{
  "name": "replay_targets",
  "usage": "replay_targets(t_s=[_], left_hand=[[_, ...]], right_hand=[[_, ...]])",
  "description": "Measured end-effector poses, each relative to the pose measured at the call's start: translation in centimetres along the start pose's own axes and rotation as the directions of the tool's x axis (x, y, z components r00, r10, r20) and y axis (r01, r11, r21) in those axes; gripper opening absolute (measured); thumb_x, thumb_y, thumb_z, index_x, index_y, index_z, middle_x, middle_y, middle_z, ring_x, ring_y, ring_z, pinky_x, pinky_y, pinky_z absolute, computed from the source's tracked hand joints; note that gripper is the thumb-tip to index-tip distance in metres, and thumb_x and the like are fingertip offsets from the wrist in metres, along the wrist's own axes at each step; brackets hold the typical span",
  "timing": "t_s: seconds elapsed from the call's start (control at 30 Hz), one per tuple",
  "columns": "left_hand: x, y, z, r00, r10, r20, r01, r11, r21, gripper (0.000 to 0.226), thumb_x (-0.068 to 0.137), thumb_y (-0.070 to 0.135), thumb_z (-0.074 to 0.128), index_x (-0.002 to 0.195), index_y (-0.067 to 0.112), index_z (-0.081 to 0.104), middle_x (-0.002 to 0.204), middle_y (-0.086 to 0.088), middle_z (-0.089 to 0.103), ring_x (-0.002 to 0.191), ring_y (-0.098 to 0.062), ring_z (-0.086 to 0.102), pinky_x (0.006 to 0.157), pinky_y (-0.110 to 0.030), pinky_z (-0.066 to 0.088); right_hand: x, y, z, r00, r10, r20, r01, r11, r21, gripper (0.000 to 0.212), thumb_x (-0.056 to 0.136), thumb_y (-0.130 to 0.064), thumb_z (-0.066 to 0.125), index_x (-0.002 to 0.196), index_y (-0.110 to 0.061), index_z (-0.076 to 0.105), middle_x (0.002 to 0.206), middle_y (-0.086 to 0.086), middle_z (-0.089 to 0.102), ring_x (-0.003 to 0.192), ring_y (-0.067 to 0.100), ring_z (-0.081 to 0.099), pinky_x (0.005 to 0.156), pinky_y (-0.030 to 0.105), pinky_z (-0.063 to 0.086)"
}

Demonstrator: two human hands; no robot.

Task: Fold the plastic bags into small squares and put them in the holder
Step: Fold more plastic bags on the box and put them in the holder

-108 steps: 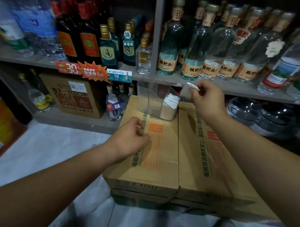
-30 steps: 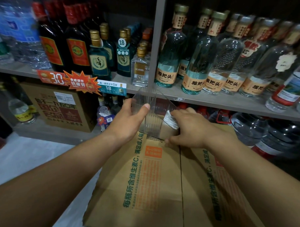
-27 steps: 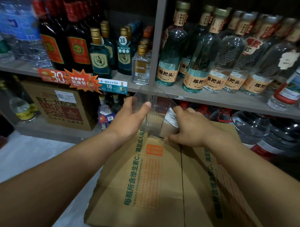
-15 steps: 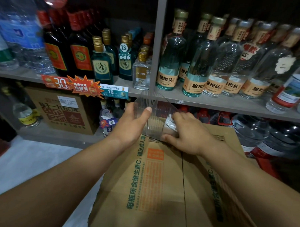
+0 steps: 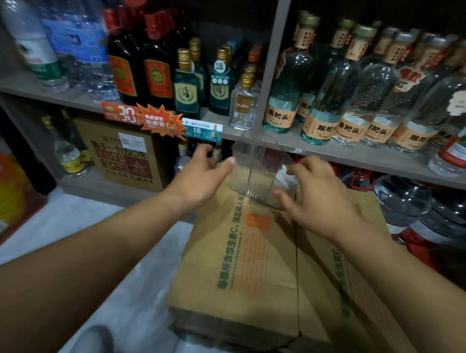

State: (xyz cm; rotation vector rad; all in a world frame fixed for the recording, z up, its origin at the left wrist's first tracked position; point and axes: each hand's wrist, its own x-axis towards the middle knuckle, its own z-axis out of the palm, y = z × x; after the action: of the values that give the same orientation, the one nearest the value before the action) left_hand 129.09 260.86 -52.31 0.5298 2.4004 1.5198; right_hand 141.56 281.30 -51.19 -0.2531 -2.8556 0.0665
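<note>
- I am easing my left hand (image 5: 202, 179) off the holder (image 5: 254, 174); its fingers are spreading, thumb just beside the left wall.
- My right hand (image 5: 319, 198) is curving against the right side; whether it is gripping, I cannot tell.
- The folded bags (image 5: 284, 177) are sitting inside the holder on the box (image 5: 239, 258), so this round is looking finished.

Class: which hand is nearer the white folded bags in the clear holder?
Right. The right hand is beside the folded bags, at the holder's right wall; the left hand is across the holder, by its left wall.
</note>
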Motion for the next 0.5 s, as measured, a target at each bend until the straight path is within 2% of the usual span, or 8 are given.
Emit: replay_targets(t_s=[0.07, 0.1, 0.2, 0.3, 0.4, 0.5], left_hand=[[-1.7, -1.0, -3.0, 0.999, -0.003, -0.053, 0.007, 0.998, 0.061, 0.038, 0.099, 0.040, 0.060, 0.128, 0.015, 0.054, 0.108, 0.001, 0.066, 0.089, -0.011, 0.063, 0.075, -0.023, 0.052], [-2.7, -2.0, -4.6, 0.996, -0.015, -0.082, 0.023, 0.995, 0.095, 0.026, 0.099, 0.034, 0.061, 0.115, 0.012, 0.061, 0.099, -0.003, 0.068, 0.080, -0.013, 0.062, 0.068, -0.023, 0.051], [-6.3, -6.2, -9.2, 0.988, -0.090, -0.122, 0.113, 0.975, 0.190, 0.016, 0.098, 0.021, 0.061, 0.096, 0.007, 0.068, 0.090, -0.016, 0.071, 0.080, -0.026, 0.064, 0.072, -0.032, 0.051], [-10.4, -11.4, -13.0, 0.968, -0.223, -0.113, 0.247, 0.924, 0.291, 0.014, 0.096, 0.022, 0.058, 0.088, 0.015, 0.068, 0.087, -0.012, 0.073, 0.087, -0.030, 0.069, 0.083, -0.042, 0.056], [-13.6, -17.1, -15.2, 0.945, -0.318, -0.077, 0.325, 0.882, 0.341, 0.011, 0.093, 0.021, 0.059, 0.088, 0.019, 0.069, 0.087, -0.006, 0.074, 0.084, -0.026, 0.070, 0.081, -0.042, 0.059], [-16.0, -22.9, -15.7, 0.921, -0.387, -0.049, 0.376, 0.846, 0.378, 0.009, 0.093, 0.022, 0.061, 0.092, 0.018, 0.069, 0.095, -0.006, 0.073, 0.087, -0.023, 0.067, 0.079, -0.035, 0.055]], right_hand=[[-1.5, -2.8, -1.0, 0.997, -0.066, -0.029, 0.067, 0.997, 0.035, 0.036, 0.093, -0.048, 0.056, 0.114, -0.019, 0.063, 0.110, -0.001, 0.053, 0.109, 0.022, 0.051, 0.086, 0.039, 0.051], [-2.4, -4.7, -1.3, 0.993, -0.115, -0.020, 0.117, 0.988, 0.097, 0.029, 0.094, -0.045, 0.056, 0.107, -0.020, 0.064, 0.103, -0.003, 0.054, 0.102, 0.021, 0.054, 0.081, 0.038, 0.051], [-5.4, -11.3, -1.1, 0.961, -0.276, 0.032, 0.250, 0.909, 0.334, 0.018, 0.094, -0.037, 0.058, 0.095, -0.020, 0.065, 0.088, -0.005, 0.060, 0.082, 0.015, 0.057, 0.072, 0.038, 0.051], [-8.4, -17.8, 0.8, 0.920, -0.381, 0.086, 0.283, 0.802, 0.525, 0.006, 0.091, -0.028, 0.063, 0.090, -0.023, 0.066, 0.082, -0.012, 0.060, 0.072, 0.002, 0.054, 0.070, 0.024, 0.047], [-11.1, -22.9, 4.6, 0.900, -0.387, 0.199, 0.183, 0.752, 0.633, 0.003, 0.091, -0.025, 0.064, 0.088, -0.025, 0.067, 0.074, -0.019, 0.053, 0.067, -0.008, 0.051, 0.064, 0.006, 0.036], [-13.3, -25.9, 11.1, 0.874, -0.288, 0.390, -0.054, 0.741, 0.669, 0.006, 0.092, -0.025, 0.063, 0.093, -0.022, 0.068, 0.080, -0.016, 0.060, 0.067, -0.004, 0.053, 0.063, 0.009, 0.036]])
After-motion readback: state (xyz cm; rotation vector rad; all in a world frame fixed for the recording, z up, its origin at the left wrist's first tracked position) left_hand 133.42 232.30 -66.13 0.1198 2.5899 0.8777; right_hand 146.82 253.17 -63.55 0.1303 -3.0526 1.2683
